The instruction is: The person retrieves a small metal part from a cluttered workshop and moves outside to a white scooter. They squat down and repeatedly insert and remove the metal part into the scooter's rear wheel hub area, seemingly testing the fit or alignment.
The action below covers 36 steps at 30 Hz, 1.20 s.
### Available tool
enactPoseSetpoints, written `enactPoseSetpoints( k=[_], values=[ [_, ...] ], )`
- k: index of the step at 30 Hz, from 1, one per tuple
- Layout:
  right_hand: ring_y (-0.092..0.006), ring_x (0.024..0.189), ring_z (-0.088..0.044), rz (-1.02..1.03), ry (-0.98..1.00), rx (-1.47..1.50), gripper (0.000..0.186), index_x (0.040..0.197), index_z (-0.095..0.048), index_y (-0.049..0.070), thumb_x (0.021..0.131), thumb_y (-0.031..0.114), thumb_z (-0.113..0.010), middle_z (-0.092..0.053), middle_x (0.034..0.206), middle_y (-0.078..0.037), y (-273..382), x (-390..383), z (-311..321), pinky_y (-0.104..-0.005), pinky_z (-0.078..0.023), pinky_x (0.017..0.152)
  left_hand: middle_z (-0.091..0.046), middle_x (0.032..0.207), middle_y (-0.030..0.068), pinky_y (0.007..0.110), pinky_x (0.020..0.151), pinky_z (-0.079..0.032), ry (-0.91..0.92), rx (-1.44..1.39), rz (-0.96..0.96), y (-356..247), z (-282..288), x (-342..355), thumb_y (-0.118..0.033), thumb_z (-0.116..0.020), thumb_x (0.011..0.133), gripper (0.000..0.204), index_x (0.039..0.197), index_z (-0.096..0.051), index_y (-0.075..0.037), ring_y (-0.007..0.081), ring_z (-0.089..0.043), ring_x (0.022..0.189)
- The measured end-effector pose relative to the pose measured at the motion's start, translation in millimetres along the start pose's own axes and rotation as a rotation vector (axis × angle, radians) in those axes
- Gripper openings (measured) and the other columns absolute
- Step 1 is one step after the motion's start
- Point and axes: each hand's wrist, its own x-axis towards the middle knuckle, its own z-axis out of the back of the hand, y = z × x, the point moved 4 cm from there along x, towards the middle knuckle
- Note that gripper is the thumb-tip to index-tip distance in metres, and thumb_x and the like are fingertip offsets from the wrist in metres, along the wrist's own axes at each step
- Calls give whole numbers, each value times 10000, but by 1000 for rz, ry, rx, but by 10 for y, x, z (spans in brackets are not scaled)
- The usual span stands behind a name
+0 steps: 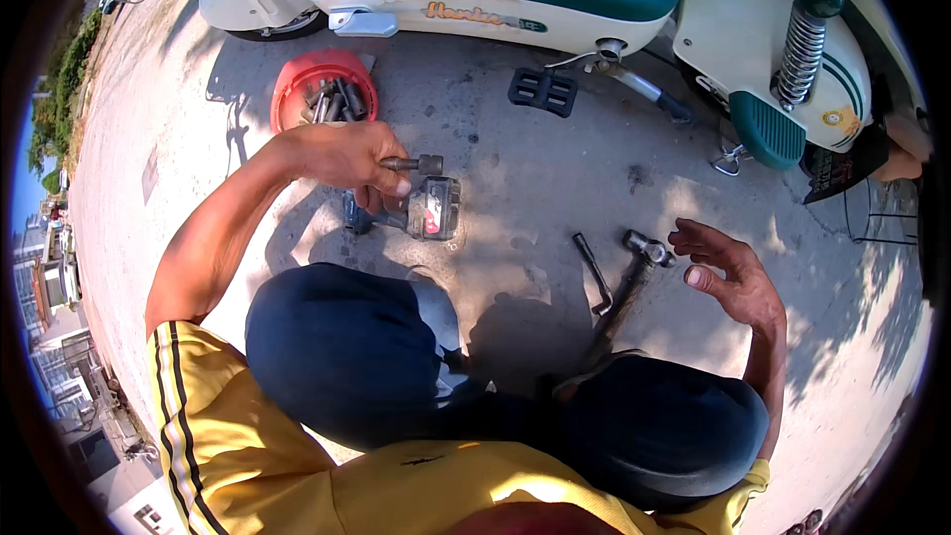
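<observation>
Between the thumb and fingers of my left hand [347,157] is a dark metal socket [428,164] with a narrower shank, held level. Just beyond and below those fingers, a cordless power tool [436,210] with a dark battery lies on the pavement, its body partly behind the hand. My right hand [731,272] hovers with fingers apart and holds nothing. Nearest to it is a hammer [648,250], its handle running back toward my right knee. Left of the hammer lies a small L-shaped wrench [594,275].
A red bowl-like container [287,104] of metal sockets [335,102] sits beyond my left hand. A white and green scooter [515,0] spans the far side, its stand [644,87] lowered near a black pedal-like block [543,91]. At far right, part of another person [903,151] shows.
</observation>
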Motion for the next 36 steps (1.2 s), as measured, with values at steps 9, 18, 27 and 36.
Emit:
enactPoseSetpoints(
  k=[9,18,27,36],
  values=[
    [-404,1448,-414,514,-974,-594,1087,1561,-386,66,762,698,-766,-387,1591,-210,246,-679,589,-543,-400,1151,-654,1341,153,397,1110,-457,73,-752,-828,-2405,-1218,1587,-308,-545,1071,391,1339,-630,-35,234,-606,1269],
    [-435,1505,-290,311,-678,-778,1071,1568,-336,29,823,716,-679,-331,1613,-231,-405,-178,-58,-562,-253,1226,-595,1398,105,404,1115,-461,440,-1680,-473,-2580,-2311,2352,-296,-480,1091,368,1382,-529,-77,237,-573,1299],
    [-398,1474,-357,276,-754,-950,877,1531,-387,20,879,492,-734,-393,1573,-214,-77,-545,722,-579,-304,1203,-505,1502,230,436,1191,-372,395,-1471,-820,-2944,-1739,1740,-302,-416,1097,484,1450,-464,26,334,-474,1416],
    [-363,1271,-592,341,-957,-929,750,1468,-487,3,898,413,-752,-539,1461,-197,933,-1239,1523,-429,-502,1050,-293,1599,332,497,1281,-187,291,-977,-1398,-4206,-721,-143,-356,-250,1122,623,1537,-293,107,419,-256,1528]
  ],
)
